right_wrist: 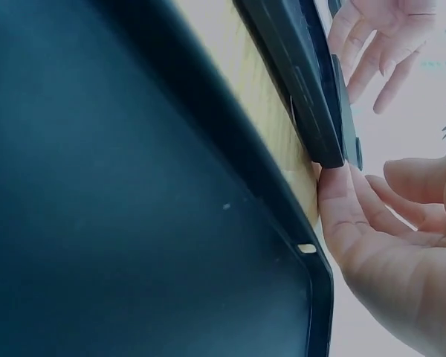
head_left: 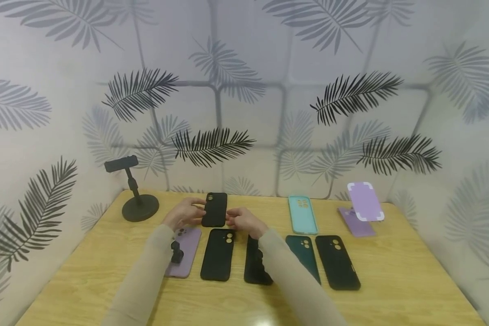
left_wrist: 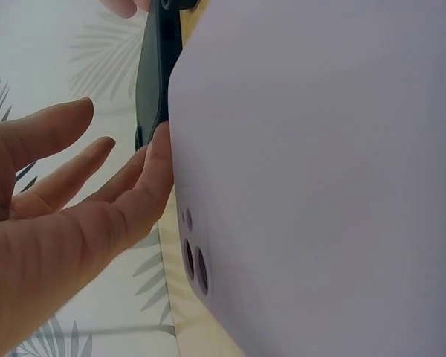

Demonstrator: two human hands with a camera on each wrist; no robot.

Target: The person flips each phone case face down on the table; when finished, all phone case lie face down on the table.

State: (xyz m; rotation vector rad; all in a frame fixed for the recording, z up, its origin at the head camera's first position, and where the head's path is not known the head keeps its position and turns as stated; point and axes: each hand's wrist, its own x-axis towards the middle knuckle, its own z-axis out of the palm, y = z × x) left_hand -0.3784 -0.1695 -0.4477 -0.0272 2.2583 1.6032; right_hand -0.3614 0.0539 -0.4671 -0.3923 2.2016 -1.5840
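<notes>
A black phone case (head_left: 215, 210) lies in the back row with its camera cutout at the top left. My left hand (head_left: 186, 212) is at its left edge, fingers extended and thumb apart in the left wrist view. On the opposite side, my right hand (head_left: 246, 220) has its fingertips right at the case's right edge, fingers loosely bent. Below my left wrist lies a lilac phone case (head_left: 190, 253), large in the left wrist view. Another black case (head_left: 217, 256) sits in front of the back one. Under my right forearm is a further black case (head_left: 253, 267), partly hidden by the sleeve.
To the right lie a dark teal case (head_left: 303, 251) and a black case (head_left: 337, 262), with a light blue case (head_left: 302, 219) behind. A black round-based stand (head_left: 140, 208) stands back left, a purple phone stand (head_left: 366, 203) back right. A leaf-patterned wall rises behind the table.
</notes>
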